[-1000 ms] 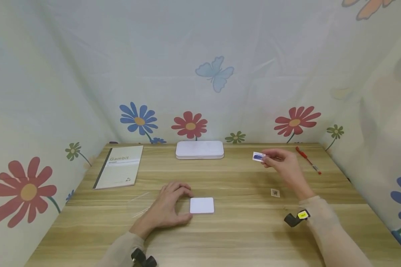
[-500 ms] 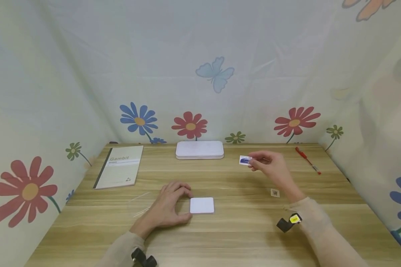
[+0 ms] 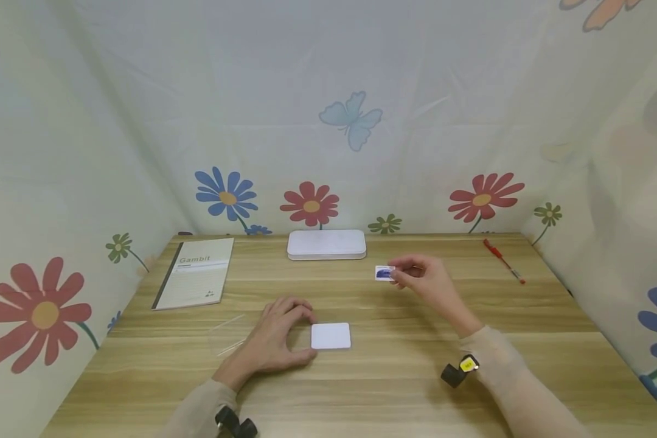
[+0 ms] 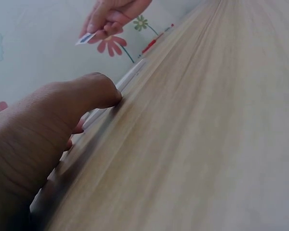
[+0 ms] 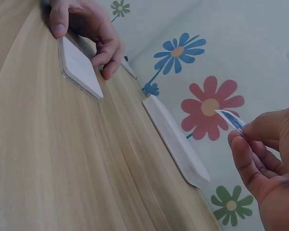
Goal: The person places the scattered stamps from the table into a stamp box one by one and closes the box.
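Note:
My right hand point(image 3: 424, 280) is raised over the right half of the table, thumb and fingertips pinching a small stamp point(image 3: 383, 273) by its right end. The stamp has a white border and a blue picture; in the right wrist view the stamp point(image 5: 229, 119) tilts with its free end pointing away from the fingers. On the table, my left hand point(image 3: 276, 334) holds a small white slab with rounded corners point(image 3: 331, 336) at its left side. Its thumb sits at the near corner and its fingers at the far corner. The slab point(image 5: 80, 69) lies flat and shows a layered edge.
A white oblong case point(image 3: 326, 243) stands at the back middle. A notebook point(image 3: 196, 274) lies back left, and a red pen point(image 3: 504, 260) back right. A clear plastic piece point(image 3: 227, 334) lies left of my left hand. Flowered cloth point(image 3: 356, 170) hangs behind the table.
My right hand has moved left and slightly nearer with the stamp. Its forearm now covers a second small stamp seen earlier on the table. The left hand and the slab have stayed put.

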{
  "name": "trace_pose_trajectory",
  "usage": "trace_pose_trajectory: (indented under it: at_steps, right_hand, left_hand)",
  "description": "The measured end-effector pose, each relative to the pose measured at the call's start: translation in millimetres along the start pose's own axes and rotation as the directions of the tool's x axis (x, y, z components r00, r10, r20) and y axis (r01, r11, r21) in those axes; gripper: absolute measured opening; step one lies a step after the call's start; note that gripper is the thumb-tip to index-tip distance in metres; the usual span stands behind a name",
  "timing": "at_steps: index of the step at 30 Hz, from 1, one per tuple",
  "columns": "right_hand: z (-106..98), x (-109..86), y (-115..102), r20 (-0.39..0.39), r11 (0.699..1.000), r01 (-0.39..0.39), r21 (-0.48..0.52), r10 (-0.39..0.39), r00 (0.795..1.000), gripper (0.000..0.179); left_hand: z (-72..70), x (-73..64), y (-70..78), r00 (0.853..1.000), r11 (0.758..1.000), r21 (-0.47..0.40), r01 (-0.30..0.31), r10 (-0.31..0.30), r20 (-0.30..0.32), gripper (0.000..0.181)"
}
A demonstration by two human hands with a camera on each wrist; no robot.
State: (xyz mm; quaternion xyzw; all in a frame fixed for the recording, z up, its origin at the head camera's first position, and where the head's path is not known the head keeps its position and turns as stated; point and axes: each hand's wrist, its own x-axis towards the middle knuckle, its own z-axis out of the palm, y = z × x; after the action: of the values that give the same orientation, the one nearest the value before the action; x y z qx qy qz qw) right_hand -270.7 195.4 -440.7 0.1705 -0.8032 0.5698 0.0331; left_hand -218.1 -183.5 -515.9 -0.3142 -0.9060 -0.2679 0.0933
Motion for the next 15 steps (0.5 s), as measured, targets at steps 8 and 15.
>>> trace_pose_trajectory:
  at_steps: [8, 15]
  right_hand:
    - [13.0, 1.3, 0.1, 0.036, 1.0, 0.011, 0.023, -0.012, 0.999, 0.023]
    - [28.3, 2.4, -4.6, 0.075, 0.998, -0.01, 0.061, 0.005, 0.997, 0.021]
  left_hand:
    - [0.1, -0.9, 0.8, 1.0, 1.0, 0.002, 0.01, -0.01, 0.005, 0.056]
    - [0.6, -0.3, 2.1, 1.0, 1.0, 0.0, 0.013, -0.013, -0.003, 0.055]
